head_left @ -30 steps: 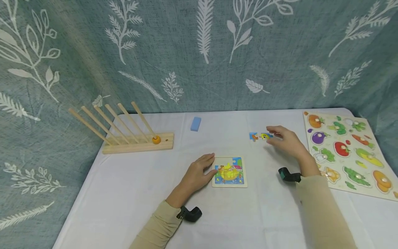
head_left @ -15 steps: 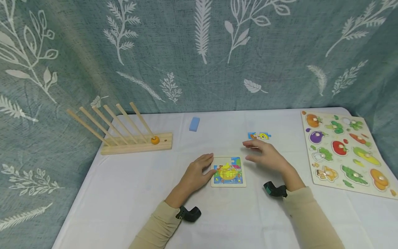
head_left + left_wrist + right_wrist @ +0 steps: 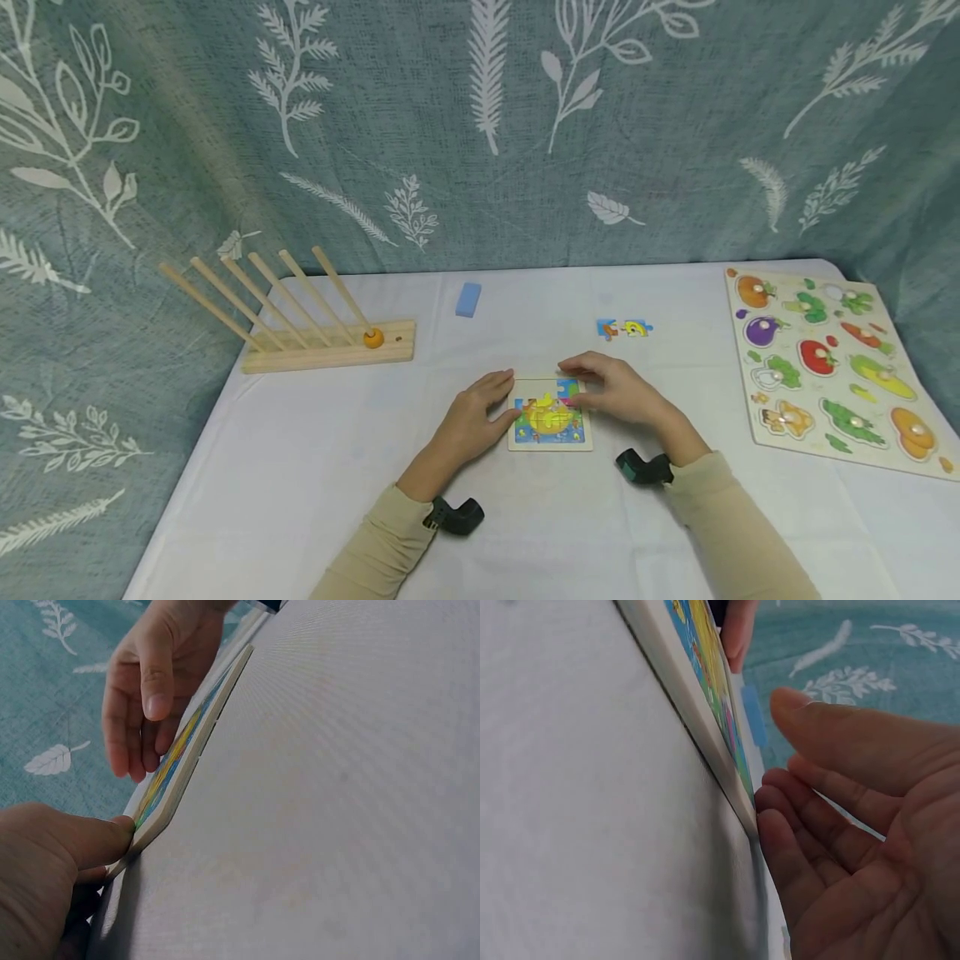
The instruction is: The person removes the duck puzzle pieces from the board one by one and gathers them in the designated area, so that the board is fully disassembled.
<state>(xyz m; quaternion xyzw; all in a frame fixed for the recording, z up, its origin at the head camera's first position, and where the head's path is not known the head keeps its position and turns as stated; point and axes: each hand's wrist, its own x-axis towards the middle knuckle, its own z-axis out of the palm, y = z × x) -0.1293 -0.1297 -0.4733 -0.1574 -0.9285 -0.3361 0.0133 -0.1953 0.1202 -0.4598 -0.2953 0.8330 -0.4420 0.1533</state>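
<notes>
A small square jigsaw puzzle [image 3: 550, 418] in a pale wooden tray lies on the white table, its picture showing a yellow duck. Bare wood shows along the tray's far left part. My left hand [image 3: 471, 421] holds the tray at its left side; in the left wrist view its thumb [image 3: 105, 838] lies on the near corner. Over the far right corner is my right hand [image 3: 622, 392], fingers loosely bent with nothing between them; in the right wrist view its fingertips are right at the tray's edge. Two loose jigsaw pieces [image 3: 636, 328] lie beyond it.
A wooden peg stand [image 3: 330, 353] with several slanted rods and an orange bead [image 3: 373, 337] is at the left. A blue block [image 3: 468, 300] lies at the back. On the right is a vegetable knob puzzle board [image 3: 840, 367]. A patterned curtain [image 3: 450, 125] hangs behind.
My right hand has moved from beside the loose pieces leftward and nearer, to the tray's far right corner. The left hand has stayed at the tray.
</notes>
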